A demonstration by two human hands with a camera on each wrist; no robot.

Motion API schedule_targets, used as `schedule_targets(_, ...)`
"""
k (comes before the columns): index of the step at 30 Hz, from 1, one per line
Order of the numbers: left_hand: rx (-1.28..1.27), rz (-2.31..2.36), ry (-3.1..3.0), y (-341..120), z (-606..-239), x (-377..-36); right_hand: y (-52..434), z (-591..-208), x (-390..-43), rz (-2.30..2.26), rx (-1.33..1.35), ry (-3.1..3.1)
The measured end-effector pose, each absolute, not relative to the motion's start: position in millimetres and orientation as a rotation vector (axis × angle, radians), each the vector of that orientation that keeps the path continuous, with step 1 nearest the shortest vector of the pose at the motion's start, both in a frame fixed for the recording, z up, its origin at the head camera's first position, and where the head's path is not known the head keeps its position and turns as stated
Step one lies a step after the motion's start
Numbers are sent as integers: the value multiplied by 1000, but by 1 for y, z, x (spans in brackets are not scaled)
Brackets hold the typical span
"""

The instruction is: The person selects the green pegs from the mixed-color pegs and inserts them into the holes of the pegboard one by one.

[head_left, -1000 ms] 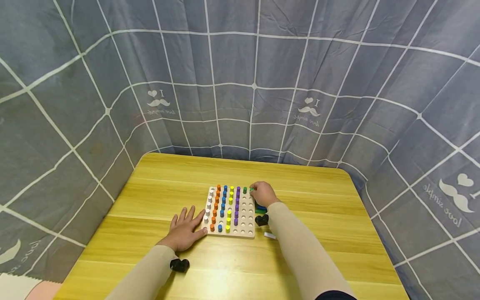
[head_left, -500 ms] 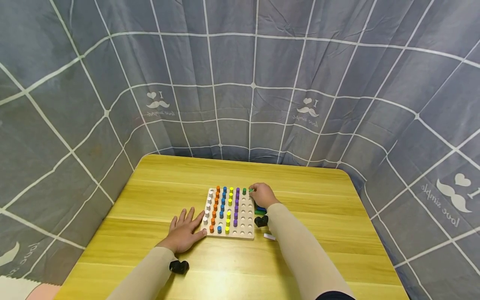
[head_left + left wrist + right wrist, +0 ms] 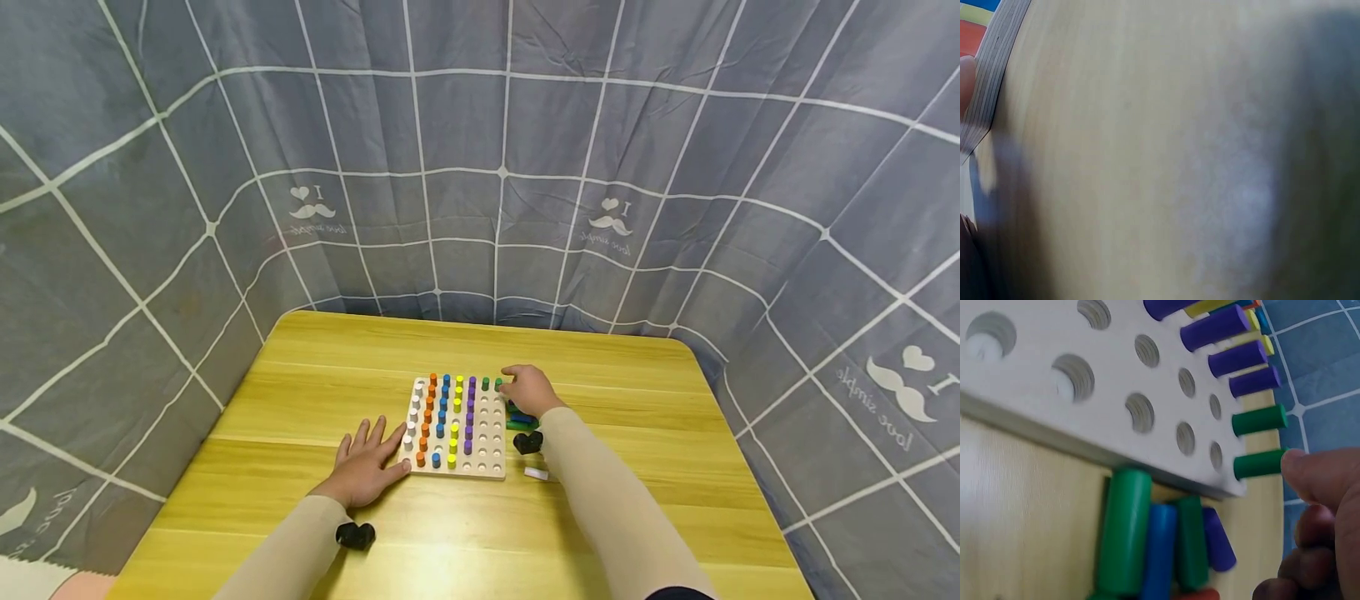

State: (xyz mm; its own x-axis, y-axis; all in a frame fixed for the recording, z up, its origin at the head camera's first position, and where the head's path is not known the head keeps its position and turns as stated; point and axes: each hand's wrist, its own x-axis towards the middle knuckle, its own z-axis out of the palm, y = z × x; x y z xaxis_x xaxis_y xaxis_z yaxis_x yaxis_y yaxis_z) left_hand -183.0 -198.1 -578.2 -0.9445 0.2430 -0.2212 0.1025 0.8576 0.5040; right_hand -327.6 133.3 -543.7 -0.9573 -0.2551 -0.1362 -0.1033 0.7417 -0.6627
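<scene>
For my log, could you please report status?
Left grip spread at pegboard; right grip at corner green peg; loose pegs alongside, apparently not blocking.

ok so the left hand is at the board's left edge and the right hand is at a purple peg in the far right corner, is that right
Not quite: the peg at the right hand is green, not purple, as the right wrist view shows. It does stand in the far right corner, and the left hand is at the left edge of the board.

Long beige sleeves (image 3: 611, 508) reaching the wrists, small black wrist cameras (image 3: 356, 536)
</scene>
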Motion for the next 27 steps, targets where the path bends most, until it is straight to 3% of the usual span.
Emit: schedule_targets(27, 364, 762, 2758, -219, -587, -218, 189, -528, -322, -803, -361, 2846)
